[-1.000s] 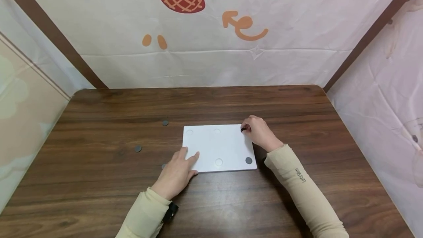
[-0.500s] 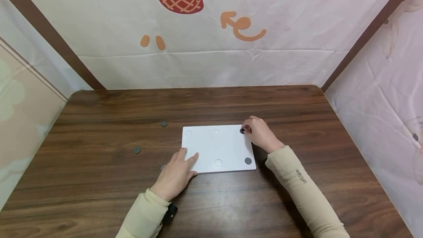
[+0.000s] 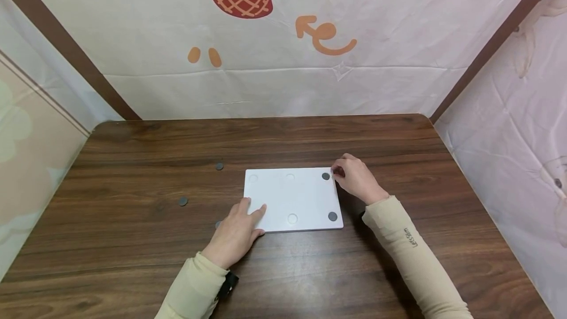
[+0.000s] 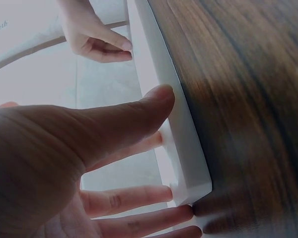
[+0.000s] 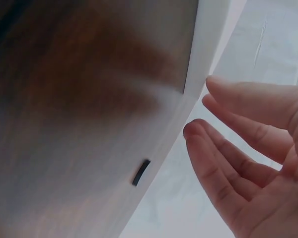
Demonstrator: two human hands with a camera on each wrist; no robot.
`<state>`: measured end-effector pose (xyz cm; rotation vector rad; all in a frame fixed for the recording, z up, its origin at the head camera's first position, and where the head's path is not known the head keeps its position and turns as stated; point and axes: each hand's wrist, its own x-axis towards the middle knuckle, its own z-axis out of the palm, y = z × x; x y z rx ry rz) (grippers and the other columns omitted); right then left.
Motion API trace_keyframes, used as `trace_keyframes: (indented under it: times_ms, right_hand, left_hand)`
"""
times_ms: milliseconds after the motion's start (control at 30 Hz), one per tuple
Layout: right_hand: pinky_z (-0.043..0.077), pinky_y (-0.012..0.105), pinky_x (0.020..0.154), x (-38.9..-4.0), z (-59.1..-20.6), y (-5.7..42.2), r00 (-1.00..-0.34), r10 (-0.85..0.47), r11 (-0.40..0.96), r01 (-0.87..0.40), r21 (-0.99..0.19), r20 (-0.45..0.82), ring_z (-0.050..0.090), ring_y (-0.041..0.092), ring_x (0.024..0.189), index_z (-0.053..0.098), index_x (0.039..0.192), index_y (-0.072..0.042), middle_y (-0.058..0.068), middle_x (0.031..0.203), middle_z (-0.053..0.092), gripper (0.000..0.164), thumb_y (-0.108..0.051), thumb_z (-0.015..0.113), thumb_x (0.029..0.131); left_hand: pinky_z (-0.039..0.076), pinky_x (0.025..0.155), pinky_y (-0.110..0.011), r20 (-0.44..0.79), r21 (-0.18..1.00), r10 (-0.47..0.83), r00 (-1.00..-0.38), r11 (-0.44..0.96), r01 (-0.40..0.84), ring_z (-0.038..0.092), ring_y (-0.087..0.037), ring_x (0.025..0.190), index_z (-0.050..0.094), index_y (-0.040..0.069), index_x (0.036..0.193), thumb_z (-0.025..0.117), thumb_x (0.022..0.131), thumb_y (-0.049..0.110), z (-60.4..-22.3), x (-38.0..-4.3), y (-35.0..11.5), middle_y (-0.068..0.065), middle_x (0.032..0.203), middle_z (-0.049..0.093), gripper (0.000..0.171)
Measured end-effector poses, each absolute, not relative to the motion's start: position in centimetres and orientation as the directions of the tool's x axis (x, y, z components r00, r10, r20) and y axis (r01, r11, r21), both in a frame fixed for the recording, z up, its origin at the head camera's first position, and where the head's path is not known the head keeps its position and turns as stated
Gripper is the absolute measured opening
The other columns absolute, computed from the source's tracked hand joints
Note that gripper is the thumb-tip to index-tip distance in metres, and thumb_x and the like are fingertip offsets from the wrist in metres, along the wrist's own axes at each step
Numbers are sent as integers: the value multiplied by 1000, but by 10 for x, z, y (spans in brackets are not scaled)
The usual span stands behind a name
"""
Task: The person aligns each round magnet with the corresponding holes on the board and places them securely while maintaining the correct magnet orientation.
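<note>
A white rectangular board (image 3: 290,196) with shallow round recesses lies flat on the table. My left hand (image 3: 233,240) rests on its near left corner, fingers spread; in the left wrist view the thumb (image 4: 156,101) touches the board's side edge. One dark grey disc (image 3: 325,176) lies at the far right corner, and another disc (image 3: 332,216) at the near right. My right hand (image 3: 354,177) is just beside the far right disc, holding nothing. Its fingers are loosely bent and apart from the thumb (image 5: 238,91) in the right wrist view.
Left of the board, on the brown wooden table (image 3: 133,240), lie a dark disc (image 3: 219,166), a second disc (image 3: 183,201) and a third disc (image 3: 218,224) partly hidden by my left hand. A printed white cloth (image 3: 266,87) hangs behind the table.
My right hand has let go of the dark disc, which now lies flat at the board's far right corner, and has drawn slightly right. The left hand stays in place.
</note>
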<state>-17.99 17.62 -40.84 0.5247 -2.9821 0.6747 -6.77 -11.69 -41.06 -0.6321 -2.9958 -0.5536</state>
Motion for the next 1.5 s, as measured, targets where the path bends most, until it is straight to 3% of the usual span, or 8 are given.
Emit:
trace_keyframes:
  times_ms: [233,500,1500]
  right_hand:
    - [53,43,74,-182,-408,187,-945,-314,869,-324,-374,90,63,29,82,71,100,2,18,100,62,17,-2,69,84]
    - [53,47,79,-189,-409,193,-952,-304,889,-302,-344,50,64,35,93,69,106,5,21,107,62,23,0,67,84]
    - [53,48,81,-193,-409,199,-973,-232,916,-220,-337,4,63,41,99,70,104,9,24,104,64,22,7,60,84]
  left_hand:
    - [55,68,-45,91,340,386,-918,855,393,55,-46,110,64,3,124,74,83,16,-410,-68,-117,-31,125,49,44]
    - [55,67,-44,111,340,391,-914,849,404,56,-46,108,65,2,122,76,82,16,-410,-68,-117,-31,124,50,44]
    - [55,70,-47,92,351,386,-918,850,392,55,-48,111,64,2,123,75,83,16,-409,-67,-118,-32,125,49,44]
